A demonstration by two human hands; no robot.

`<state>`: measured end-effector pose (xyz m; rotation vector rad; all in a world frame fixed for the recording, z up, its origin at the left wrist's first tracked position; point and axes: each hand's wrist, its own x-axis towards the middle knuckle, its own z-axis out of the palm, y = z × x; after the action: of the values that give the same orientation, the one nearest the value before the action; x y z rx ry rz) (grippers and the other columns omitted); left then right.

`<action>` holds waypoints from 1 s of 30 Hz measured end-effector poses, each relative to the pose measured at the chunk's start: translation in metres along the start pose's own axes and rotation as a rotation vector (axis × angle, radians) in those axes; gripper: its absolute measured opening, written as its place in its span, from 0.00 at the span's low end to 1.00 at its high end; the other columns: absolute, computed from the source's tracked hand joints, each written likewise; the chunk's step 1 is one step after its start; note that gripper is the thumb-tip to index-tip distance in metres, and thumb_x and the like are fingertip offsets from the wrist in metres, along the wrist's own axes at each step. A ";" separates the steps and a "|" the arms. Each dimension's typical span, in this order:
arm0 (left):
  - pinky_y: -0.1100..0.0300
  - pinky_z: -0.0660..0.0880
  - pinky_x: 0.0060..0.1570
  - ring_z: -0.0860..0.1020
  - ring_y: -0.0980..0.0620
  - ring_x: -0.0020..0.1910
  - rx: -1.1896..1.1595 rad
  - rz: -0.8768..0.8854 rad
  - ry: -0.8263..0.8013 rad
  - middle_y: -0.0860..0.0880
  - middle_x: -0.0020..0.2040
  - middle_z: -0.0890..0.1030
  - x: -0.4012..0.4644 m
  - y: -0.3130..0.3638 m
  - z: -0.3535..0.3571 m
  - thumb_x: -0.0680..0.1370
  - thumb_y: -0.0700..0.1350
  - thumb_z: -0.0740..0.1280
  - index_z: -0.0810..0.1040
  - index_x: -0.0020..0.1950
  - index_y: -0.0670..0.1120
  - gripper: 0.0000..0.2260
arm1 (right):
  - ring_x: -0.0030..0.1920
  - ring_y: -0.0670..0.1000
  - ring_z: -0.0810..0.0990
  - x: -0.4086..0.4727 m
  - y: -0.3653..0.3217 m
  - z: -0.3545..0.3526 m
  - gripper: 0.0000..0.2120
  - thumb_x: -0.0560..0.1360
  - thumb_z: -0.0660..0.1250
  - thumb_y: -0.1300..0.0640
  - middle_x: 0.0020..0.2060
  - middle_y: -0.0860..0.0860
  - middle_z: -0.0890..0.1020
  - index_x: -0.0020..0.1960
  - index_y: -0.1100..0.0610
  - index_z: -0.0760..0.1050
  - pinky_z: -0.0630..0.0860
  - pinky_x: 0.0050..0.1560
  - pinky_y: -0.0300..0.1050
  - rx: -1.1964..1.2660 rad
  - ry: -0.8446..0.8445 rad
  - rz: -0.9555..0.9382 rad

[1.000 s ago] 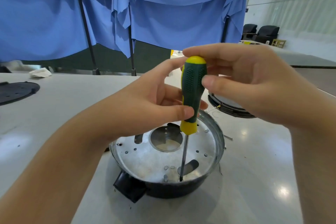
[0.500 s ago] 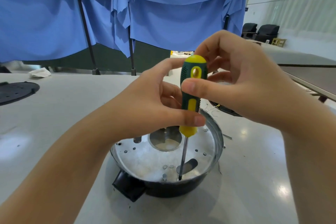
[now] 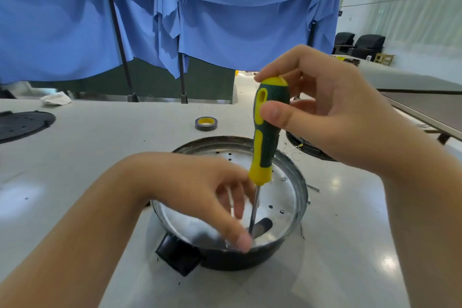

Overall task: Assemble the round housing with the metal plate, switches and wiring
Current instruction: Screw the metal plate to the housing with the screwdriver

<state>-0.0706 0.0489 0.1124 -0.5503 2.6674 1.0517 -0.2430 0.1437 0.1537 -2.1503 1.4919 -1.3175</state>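
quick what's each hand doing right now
Left hand: fingers down by the screwdriver shaft inside the round black housing; blurred, grip cannot be told.
Right hand: holding the green-and-yellow screwdriver.

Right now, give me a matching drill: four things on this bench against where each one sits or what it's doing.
Things:
1. screwdriver
2. tape roll
3. left hand
4. black perforated disc

Places or states:
A. far left edge of the table
B. reaching down into the round housing, over the metal plate
C. upright, handle pinched by the right hand
D. flat on the table behind the housing

Pairs: 1-C, 2-D, 3-B, 4-A
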 end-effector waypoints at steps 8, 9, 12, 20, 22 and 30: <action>0.57 0.77 0.58 0.80 0.58 0.49 0.059 -0.174 -0.145 0.59 0.46 0.82 0.014 -0.007 0.003 0.68 0.56 0.76 0.76 0.49 0.59 0.14 | 0.48 0.43 0.79 0.001 -0.001 0.007 0.16 0.69 0.71 0.40 0.44 0.42 0.80 0.51 0.47 0.74 0.77 0.51 0.39 -0.146 0.075 -0.003; 0.57 0.77 0.58 0.80 0.58 0.49 0.060 -0.172 -0.147 0.58 0.47 0.82 0.015 -0.008 0.003 0.68 0.56 0.76 0.76 0.50 0.59 0.14 | 0.51 0.42 0.79 0.000 -0.001 0.005 0.15 0.71 0.70 0.42 0.47 0.41 0.81 0.53 0.47 0.74 0.77 0.53 0.39 -0.120 0.046 0.004; 0.58 0.77 0.57 0.80 0.58 0.48 0.063 -0.165 -0.149 0.58 0.46 0.82 0.017 -0.009 0.004 0.68 0.56 0.76 0.77 0.52 0.58 0.15 | 0.56 0.42 0.80 -0.001 -0.001 0.001 0.13 0.74 0.67 0.51 0.52 0.43 0.82 0.57 0.50 0.75 0.77 0.55 0.38 0.007 -0.035 0.022; 0.62 0.76 0.54 0.79 0.63 0.45 0.071 -0.181 -0.159 0.62 0.44 0.81 0.019 -0.011 0.004 0.68 0.58 0.75 0.75 0.53 0.62 0.16 | 0.41 0.43 0.80 -0.002 -0.007 0.006 0.19 0.64 0.74 0.40 0.41 0.41 0.80 0.46 0.46 0.70 0.81 0.42 0.40 -0.054 0.061 0.024; 0.62 0.75 0.56 0.78 0.62 0.46 0.066 -0.177 -0.164 0.62 0.44 0.81 0.020 -0.012 0.003 0.68 0.58 0.75 0.75 0.55 0.62 0.18 | 0.40 0.40 0.78 -0.002 -0.004 0.008 0.20 0.65 0.72 0.38 0.39 0.38 0.77 0.50 0.44 0.69 0.79 0.42 0.37 -0.119 0.083 0.055; 0.57 0.78 0.55 0.80 0.60 0.50 0.035 -0.148 -0.014 0.60 0.49 0.82 0.019 -0.027 -0.002 0.68 0.60 0.75 0.75 0.58 0.61 0.20 | 0.54 0.37 0.76 -0.003 -0.002 0.000 0.24 0.70 0.59 0.36 0.51 0.38 0.77 0.65 0.39 0.70 0.78 0.51 0.36 -0.182 -0.070 0.148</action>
<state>-0.0764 0.0249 0.0909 -0.7183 2.5823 0.9627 -0.2424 0.1473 0.1530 -2.1187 1.7643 -1.0846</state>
